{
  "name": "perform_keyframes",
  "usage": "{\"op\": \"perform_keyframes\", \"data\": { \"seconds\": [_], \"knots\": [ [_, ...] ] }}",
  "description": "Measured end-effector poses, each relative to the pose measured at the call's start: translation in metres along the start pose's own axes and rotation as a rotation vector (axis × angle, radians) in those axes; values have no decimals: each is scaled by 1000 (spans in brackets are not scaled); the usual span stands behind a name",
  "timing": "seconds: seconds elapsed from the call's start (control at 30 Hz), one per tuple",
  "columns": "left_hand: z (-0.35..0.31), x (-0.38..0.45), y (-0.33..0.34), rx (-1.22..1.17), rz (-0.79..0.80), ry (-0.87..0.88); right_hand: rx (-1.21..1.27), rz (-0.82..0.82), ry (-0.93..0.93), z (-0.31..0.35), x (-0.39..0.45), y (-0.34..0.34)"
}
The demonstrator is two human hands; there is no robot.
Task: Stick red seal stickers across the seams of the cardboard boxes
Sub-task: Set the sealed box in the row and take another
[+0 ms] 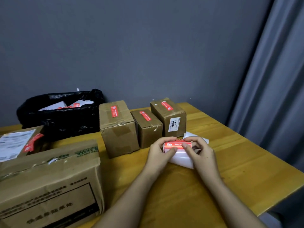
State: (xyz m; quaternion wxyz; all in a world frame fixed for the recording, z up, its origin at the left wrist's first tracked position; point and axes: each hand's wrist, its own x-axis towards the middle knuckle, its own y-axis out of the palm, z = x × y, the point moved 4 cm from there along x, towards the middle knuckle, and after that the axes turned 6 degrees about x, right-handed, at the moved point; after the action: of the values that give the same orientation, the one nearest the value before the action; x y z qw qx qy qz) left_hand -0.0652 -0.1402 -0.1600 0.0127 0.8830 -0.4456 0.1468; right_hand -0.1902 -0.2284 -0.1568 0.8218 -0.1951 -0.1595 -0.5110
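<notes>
At the far left of the wooden table (230, 162) lies a flat box (21, 142) with a white shipping label and a red seal sticker (32, 142) on its top. In front of it sits a large cardboard box (49, 183) with green and black print; no red sticker shows on its visible faces. Behind these, against the grey wall, a black bin bag (62, 122) holds scraps of white and red paper.

Further right stand 3 small boxes in a row, close together — the tallest box (118, 129), then a lower middle box (149, 130), then the right box (169, 117) with a small white label on its side. Each carries 1 red seal sticker on top: (114, 111), (145, 115) and (166, 105).

Just in front of the middle and right boxes, both hands hold a sticker roll (177, 145) above the table — a red sticker faces up on it and white backing paper trails beneath. The left hand (162, 153) pinches the roll's left end, thumb on the front. The right hand (199, 153) grips the right end, thumb pressed on the red sticker.

A grey curtain (271, 79) hangs at the far right.
</notes>
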Motion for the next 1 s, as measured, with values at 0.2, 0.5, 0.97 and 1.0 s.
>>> {"op": "perform_keyframes", "data": {
  "seconds": [0.2,0.5,0.97,1.0],
  "knots": [
    [4,-2,-7,-25,1,-33,202,85,90,-5,0,3],
    [-1,-7,-8,-50,57,-50,208,66,63,-3,1,2],
    [1,-6,-7,-65,57,-65,180,50,44,0,0,1],
    [1,-6,-7,-59,60,-63,201,49,57,0,1,1]
  ]
}}
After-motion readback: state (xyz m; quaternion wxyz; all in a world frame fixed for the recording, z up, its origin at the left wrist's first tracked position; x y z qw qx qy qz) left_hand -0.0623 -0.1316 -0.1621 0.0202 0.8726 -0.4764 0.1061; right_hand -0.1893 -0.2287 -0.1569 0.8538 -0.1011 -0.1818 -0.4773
